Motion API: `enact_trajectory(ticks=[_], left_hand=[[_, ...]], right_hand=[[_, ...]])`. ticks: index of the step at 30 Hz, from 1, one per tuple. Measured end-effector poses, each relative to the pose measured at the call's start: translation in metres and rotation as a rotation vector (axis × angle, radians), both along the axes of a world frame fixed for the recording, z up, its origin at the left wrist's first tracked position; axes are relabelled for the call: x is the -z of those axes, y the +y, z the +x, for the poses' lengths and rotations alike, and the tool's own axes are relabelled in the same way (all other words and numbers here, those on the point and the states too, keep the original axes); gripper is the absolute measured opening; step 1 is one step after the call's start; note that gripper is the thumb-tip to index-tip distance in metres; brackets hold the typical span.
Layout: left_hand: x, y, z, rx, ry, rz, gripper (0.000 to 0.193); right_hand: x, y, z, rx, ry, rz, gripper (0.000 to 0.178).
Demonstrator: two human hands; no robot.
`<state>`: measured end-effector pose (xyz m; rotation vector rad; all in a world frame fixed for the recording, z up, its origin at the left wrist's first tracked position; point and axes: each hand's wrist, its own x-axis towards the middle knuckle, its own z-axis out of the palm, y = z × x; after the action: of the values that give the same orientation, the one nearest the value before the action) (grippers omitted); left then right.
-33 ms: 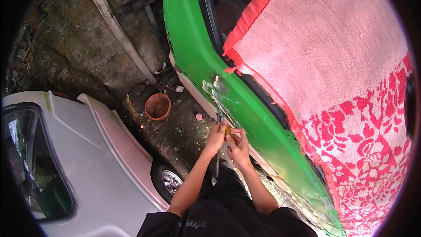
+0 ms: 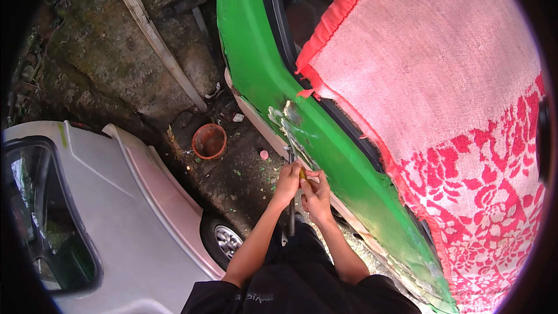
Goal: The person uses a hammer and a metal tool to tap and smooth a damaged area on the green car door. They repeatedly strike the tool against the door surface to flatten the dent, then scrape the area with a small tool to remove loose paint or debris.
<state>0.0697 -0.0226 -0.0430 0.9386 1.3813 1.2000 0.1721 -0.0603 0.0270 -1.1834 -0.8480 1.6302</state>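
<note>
In the head view, a dark-handled tool [image 2: 292,221] is gripped by the left hand [image 2: 287,183], its long axis running up and down the picture, the metal end just beyond the fingers and the handle hanging between the forearms. A yellow piece [image 2: 302,174] is pinched between the closed fingers of the right hand [image 2: 315,193], touching the left. The scraped patch [image 2: 292,115] on the green car body [image 2: 337,157] lies ahead of both hands, the left being nearer.
</note>
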Motion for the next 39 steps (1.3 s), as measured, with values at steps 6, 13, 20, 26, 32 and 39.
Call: enact_trajectory(ticks=[6,13,20,26,32,39], left_hand=[[-0.006,0.019,-0.005,-0.051,-0.090,-0.002,0.040],[-0.017,0.009,0.001,-0.014,-0.090,-0.040,0.042],[-0.017,0.001,0.004,0.057,-0.121,0.020,0.043],[-0.022,0.007,-0.015,0.110,-0.193,-0.174,0.047],[-0.046,-0.015,-0.012,0.187,-0.278,-0.246,0.042],[-0.050,-0.013,-0.031,0.144,-0.135,-0.204,0.020]], right_hand=[[0.007,0.015,-0.021,0.122,-0.066,0.041,0.012],[0.004,0.005,-0.017,0.165,-0.112,0.021,0.011],[0.009,-0.005,-0.013,0.168,-0.130,0.053,0.010],[0.005,0.003,-0.029,0.205,-0.144,-0.053,0.011],[0.014,0.013,-0.020,0.201,-0.106,0.027,0.012],[0.001,-0.001,-0.021,0.203,-0.180,-0.002,0.012]])
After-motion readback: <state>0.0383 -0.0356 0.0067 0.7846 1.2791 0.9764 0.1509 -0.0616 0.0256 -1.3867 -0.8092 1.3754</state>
